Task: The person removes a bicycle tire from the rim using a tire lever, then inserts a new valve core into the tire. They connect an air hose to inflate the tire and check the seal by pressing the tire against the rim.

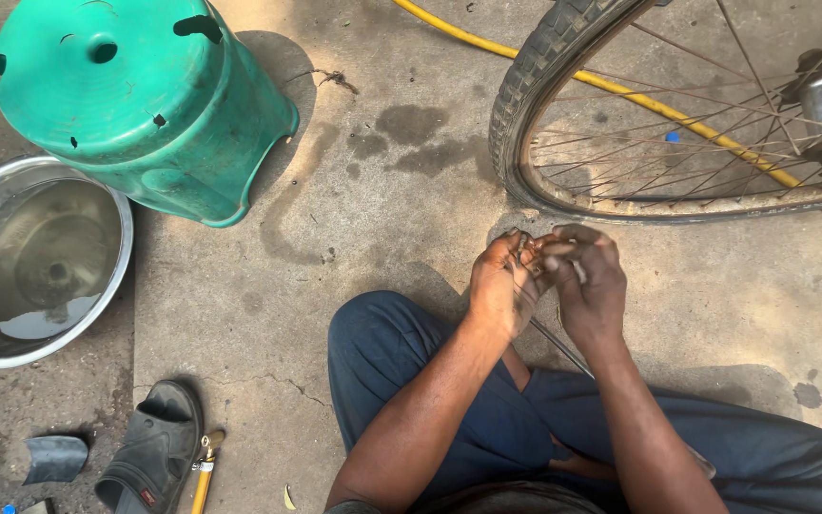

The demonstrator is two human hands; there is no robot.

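Bare, stained concrete floor fills the view, cracked near the bottom. Both hands meet just below one bicycle wheel with a worn tyre and thin spokes. The left hand and the right hand touch at the fingertips, the grip of each pressed together, pinching a small dark part too small to tell apart. One thin dark strip runs down from the hands toward the blue-trousered legs. One yellow hose crosses behind the spokes. At upper left stands one overturned green plastic stool; beside it sits one steel basin holding water. One dark sandal lies at lower left, next to a second, brass-tipped yellow hose end.
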